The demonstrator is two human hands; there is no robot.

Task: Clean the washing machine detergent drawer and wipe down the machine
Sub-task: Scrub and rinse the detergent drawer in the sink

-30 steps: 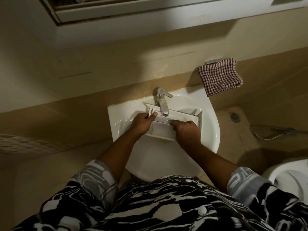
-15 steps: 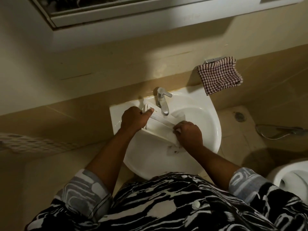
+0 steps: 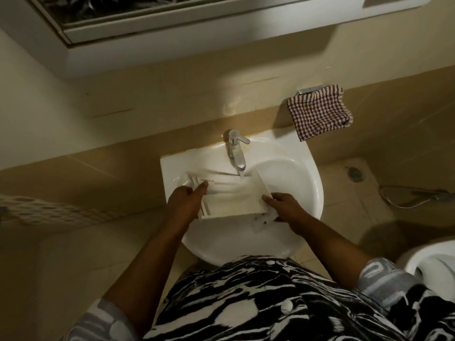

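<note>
A white plastic detergent drawer (image 3: pixel 234 201) is held over the white sink (image 3: pixel 302 193), just below the chrome tap (image 3: pixel 236 151). It is tilted and blurred with motion. My left hand (image 3: pixel 184 200) grips its left end, thumb along the top edge. My right hand (image 3: pixel 283 207) grips its right end by the front panel. Whether water runs from the tap is hard to tell.
A red-and-white checked cloth (image 3: pixel 320 112) hangs from a wall rail right of the sink. A toilet (image 3: pixel 433 262) sits at the lower right, a hose sprayer (image 3: pixel 416 195) on the right wall, a floor drain (image 3: pixel 354 173) behind. A mirror cabinet (image 3: pixel 172 18) hangs above.
The drawer has been turned and tipped in the sink, its right end swinging toward me and then back. Both hands kept their hold and shifted with it.
</note>
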